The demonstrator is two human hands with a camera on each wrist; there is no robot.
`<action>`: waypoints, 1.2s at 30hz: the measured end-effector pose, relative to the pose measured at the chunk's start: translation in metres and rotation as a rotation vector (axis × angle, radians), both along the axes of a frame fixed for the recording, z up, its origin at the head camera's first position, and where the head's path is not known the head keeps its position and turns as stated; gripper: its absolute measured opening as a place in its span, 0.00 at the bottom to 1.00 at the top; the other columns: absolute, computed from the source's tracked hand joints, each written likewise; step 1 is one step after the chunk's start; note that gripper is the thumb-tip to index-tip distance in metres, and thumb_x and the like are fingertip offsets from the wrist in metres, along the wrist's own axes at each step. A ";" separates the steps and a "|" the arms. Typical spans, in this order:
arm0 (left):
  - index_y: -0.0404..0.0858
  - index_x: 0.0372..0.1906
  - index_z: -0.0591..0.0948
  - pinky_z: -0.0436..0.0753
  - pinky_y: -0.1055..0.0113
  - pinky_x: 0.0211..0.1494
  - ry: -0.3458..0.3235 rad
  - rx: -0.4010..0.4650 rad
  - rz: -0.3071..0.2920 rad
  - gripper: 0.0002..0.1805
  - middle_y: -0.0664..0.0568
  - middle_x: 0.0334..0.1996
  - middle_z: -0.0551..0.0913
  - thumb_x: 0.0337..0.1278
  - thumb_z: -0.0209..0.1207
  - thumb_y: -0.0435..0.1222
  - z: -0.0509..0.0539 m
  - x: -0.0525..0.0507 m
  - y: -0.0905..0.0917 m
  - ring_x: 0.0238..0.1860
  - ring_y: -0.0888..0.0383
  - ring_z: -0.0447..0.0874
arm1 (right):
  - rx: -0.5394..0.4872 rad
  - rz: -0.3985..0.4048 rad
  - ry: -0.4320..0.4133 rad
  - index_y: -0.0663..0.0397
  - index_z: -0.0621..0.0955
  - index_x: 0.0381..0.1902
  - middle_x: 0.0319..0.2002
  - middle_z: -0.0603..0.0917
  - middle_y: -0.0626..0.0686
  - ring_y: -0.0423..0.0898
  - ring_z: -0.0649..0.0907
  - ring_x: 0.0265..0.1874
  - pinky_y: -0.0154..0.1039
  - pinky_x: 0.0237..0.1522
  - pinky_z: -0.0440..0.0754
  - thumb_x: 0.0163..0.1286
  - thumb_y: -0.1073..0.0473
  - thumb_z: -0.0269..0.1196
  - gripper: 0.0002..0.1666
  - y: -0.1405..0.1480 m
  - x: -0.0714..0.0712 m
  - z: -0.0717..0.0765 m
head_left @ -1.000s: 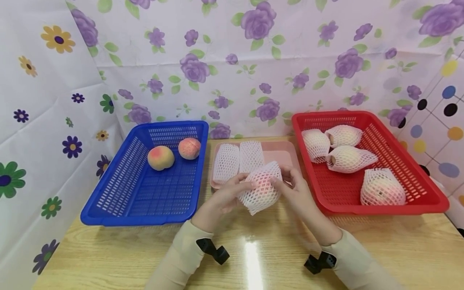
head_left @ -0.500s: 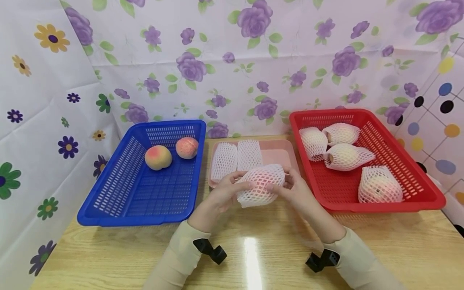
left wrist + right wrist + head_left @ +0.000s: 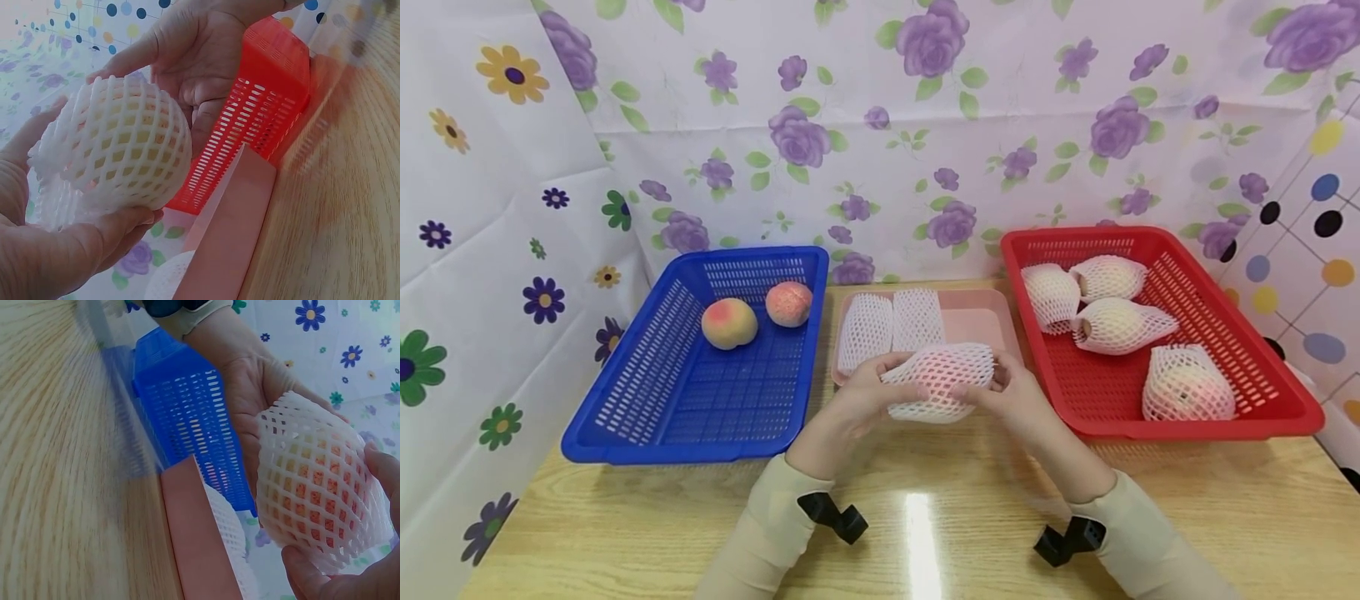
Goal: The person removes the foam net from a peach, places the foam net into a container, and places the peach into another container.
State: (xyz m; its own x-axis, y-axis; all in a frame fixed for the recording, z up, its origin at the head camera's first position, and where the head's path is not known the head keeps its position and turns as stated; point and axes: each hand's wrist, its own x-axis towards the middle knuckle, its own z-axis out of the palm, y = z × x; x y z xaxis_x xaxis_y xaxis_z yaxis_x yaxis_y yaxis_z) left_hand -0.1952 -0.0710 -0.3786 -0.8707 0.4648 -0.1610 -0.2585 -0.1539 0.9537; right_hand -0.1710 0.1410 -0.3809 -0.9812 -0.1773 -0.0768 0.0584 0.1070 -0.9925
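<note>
A peach in a white foam net (image 3: 942, 383) is held up between both hands, just in front of the pink tray (image 3: 977, 315). The left hand (image 3: 859, 400) grips its left end, thumb in front. At the right end the right hand (image 3: 1013, 395) pinches the net and fruit between thumb and fingers. In the left wrist view the netted peach (image 3: 125, 140) shows yellowish flesh through the mesh; the right wrist view shows the same netted peach (image 3: 315, 487) with its reddish side. Two flat foam nets (image 3: 867, 332) lie side by side in the tray's left part.
On the left stands a blue basket (image 3: 730, 417) with two bare peaches (image 3: 729, 323) near its back. The red basket (image 3: 1097, 408) on the right holds several netted fruits (image 3: 1187, 385). A flowered cloth hangs behind the wooden table (image 3: 970, 517).
The netted peach has turned from a slanted position to nearly level between the hands, and its net reaches further out to both sides. Both hands have kept their hold. The baskets' contents look the same.
</note>
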 end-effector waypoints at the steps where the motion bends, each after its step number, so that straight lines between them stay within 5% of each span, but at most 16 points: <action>1: 0.26 0.64 0.66 0.84 0.68 0.44 0.008 -0.002 -0.009 0.32 0.46 0.45 0.79 0.49 0.58 0.20 -0.001 -0.001 0.000 0.40 0.60 0.81 | 0.007 0.003 -0.002 0.66 0.60 0.67 0.57 0.73 0.68 0.40 0.79 0.45 0.28 0.43 0.81 0.60 0.62 0.67 0.43 0.001 0.000 0.001; 8: 0.27 0.66 0.63 0.84 0.69 0.44 0.024 0.020 -0.014 0.36 0.42 0.51 0.76 0.48 0.57 0.17 -0.001 0.000 -0.002 0.41 0.60 0.81 | 0.027 0.027 0.019 0.70 0.68 0.61 0.50 0.78 0.62 0.38 0.79 0.40 0.28 0.42 0.80 0.57 0.62 0.70 0.37 0.002 0.001 0.003; 16: 0.30 0.66 0.64 0.84 0.68 0.43 0.042 0.023 0.001 0.36 0.36 0.54 0.76 0.48 0.59 0.19 0.000 0.002 -0.004 0.42 0.58 0.81 | -0.010 0.044 0.010 0.71 0.65 0.62 0.50 0.77 0.62 0.39 0.79 0.41 0.29 0.42 0.81 0.56 0.62 0.71 0.40 0.002 0.001 0.001; 20: 0.32 0.67 0.63 0.82 0.69 0.43 0.071 0.014 0.037 0.35 0.32 0.61 0.66 0.51 0.59 0.22 0.001 0.002 -0.003 0.42 0.58 0.79 | -0.071 0.024 0.003 0.70 0.64 0.63 0.46 0.78 0.55 0.38 0.79 0.41 0.30 0.41 0.82 0.56 0.63 0.70 0.41 0.001 0.001 -0.001; 23: 0.32 0.66 0.64 0.82 0.70 0.44 0.091 0.006 0.075 0.33 0.33 0.58 0.69 0.52 0.59 0.23 0.002 0.002 -0.001 0.42 0.59 0.79 | -0.119 0.000 -0.005 0.70 0.63 0.64 0.44 0.79 0.50 0.37 0.80 0.40 0.31 0.40 0.83 0.58 0.65 0.68 0.40 -0.001 0.002 -0.002; 28: 0.30 0.64 0.64 0.83 0.70 0.44 0.063 -0.015 0.092 0.31 0.42 0.46 0.80 0.55 0.59 0.25 0.003 0.005 0.002 0.39 0.61 0.82 | -0.142 -0.043 -0.014 0.69 0.63 0.64 0.43 0.80 0.48 0.35 0.81 0.39 0.32 0.41 0.84 0.60 0.68 0.65 0.37 -0.002 0.002 -0.004; 36: 0.33 0.64 0.63 0.83 0.68 0.44 -0.004 0.019 0.164 0.31 0.44 0.50 0.78 0.55 0.58 0.24 0.003 0.007 0.007 0.40 0.61 0.81 | -0.095 -0.106 -0.013 0.65 0.65 0.65 0.45 0.81 0.50 0.34 0.81 0.39 0.30 0.41 0.83 0.58 0.65 0.69 0.39 -0.002 0.004 -0.003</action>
